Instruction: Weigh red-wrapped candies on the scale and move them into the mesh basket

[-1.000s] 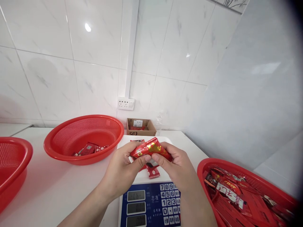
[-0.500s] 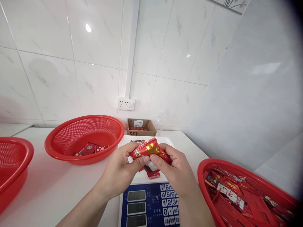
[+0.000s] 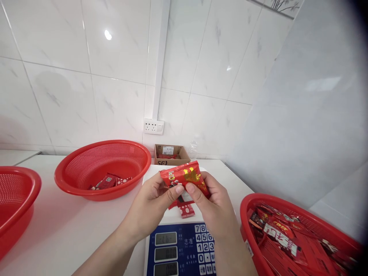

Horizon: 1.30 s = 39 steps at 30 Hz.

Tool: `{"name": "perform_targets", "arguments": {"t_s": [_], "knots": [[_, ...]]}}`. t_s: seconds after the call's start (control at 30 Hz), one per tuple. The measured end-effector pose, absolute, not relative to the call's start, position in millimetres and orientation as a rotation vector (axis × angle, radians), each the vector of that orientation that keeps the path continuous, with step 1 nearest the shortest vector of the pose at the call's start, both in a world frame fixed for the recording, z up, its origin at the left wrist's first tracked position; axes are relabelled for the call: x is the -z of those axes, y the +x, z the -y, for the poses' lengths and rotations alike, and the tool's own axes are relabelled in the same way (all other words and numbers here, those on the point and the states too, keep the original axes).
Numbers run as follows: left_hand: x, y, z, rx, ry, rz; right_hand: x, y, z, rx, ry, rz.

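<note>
Red snack packets [image 3: 184,174] with gold print are pinched between my two hands, above a digital scale [image 3: 188,241]. My left hand [image 3: 155,199] grips their left side, thumb on the front. On the right side, my right hand [image 3: 211,203] closes round them in the same way. How many packets are in the grip I cannot tell. Below them, a small red packet with white dots [image 3: 187,211] shows on the scale's white pan [image 3: 172,217], partly hidden by my hands. The scale's blue panel has several keys and grey displays.
A red basket [image 3: 61,182] with several packets stands at the left, and another red basket [image 3: 33,180] is cut off at the left edge. A red basket [image 3: 244,207] full of red packets is at the right. Behind the scale sit a cardboard box [image 3: 172,162] and a clear plastic bottle [image 3: 193,148].
The held packets have risen slightly and turned, so more of the printed front faces me. Both hands keep their grip, and more of the dotted packet below shows.
</note>
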<state>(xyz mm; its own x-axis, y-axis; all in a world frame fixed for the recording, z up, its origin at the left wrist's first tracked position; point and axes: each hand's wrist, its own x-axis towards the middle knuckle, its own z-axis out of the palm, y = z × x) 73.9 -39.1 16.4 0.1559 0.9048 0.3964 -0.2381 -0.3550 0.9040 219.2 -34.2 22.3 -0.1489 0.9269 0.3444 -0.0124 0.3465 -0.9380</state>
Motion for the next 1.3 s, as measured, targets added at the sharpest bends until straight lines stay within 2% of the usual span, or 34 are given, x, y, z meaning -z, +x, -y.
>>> {"name": "perform_targets", "arguments": {"t_s": [0.13,0.47,0.73,0.97,1.3], "knots": [[-18.1,73.9,42.3,-1.406,1.468,-0.756,-21.8,222.2,32.5,-1.076,-0.849,1.538],[-17.9,74.7,48.4,-1.357,1.518,-0.775,-20.1,222.8,34.5,-0.788,-0.827,1.621],[-19.3,74.1,49.1,-1.453,1.643,-0.838,-23.0,223.8,34.6,-0.999,-0.8,1.604],[-20.4,76.1,50.8,-1.411,1.683,-0.843,-24.6,217.6,39.9,-0.855,-0.751,1.541],[-20.9,76.8,50.4,-1.458,1.576,-0.978,-23.2,218.8,39.6,-1.034,-0.781,1.446]]}}
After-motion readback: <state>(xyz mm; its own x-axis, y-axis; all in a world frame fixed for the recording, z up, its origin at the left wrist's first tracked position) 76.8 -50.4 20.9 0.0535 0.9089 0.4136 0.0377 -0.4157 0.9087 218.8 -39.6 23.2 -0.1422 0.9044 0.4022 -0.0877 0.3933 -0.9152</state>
